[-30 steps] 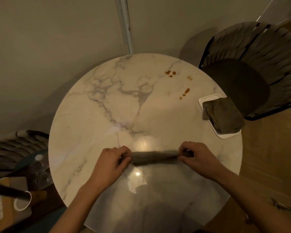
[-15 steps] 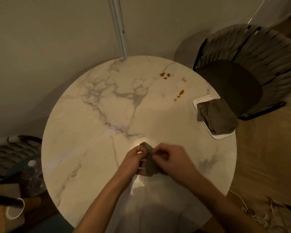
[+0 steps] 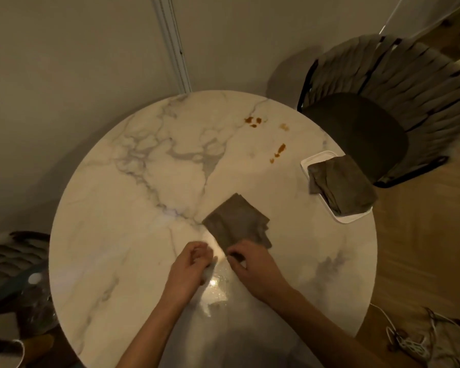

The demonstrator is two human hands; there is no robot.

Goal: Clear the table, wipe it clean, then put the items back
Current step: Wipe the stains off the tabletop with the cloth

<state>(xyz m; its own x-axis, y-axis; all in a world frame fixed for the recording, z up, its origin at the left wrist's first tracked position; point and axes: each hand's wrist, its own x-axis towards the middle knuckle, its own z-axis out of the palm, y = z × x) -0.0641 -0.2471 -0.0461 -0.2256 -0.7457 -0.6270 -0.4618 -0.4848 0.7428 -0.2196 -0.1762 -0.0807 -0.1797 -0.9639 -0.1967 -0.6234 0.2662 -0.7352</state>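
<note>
Head camera, looking down: a round white marble table point(image 3: 117, 235) with grey veins filled most of the view, dimly lit, with a bright glare near its front edge. A folded cloth point(image 3: 237, 221), grey-brown, lay flat near the table's middle, turned like a diamond. The right hand point(image 3: 250, 264) pinched the cloth's near corner between curled fingers and thumb. The left hand point(image 3: 194, 264) was just beside it, apart from the cloth, somewhat blurred, fingers curled inward with nothing seen in them. Orange-brown stains point(image 3: 254, 120) dotted the far right of the tabletop. At the right edge sat a white tray point(image 3: 319, 158) with a second cloth point(image 3: 340, 187) crumpled on it. A woven-backed chair point(image 3: 383, 102) stood beyond.
</note>
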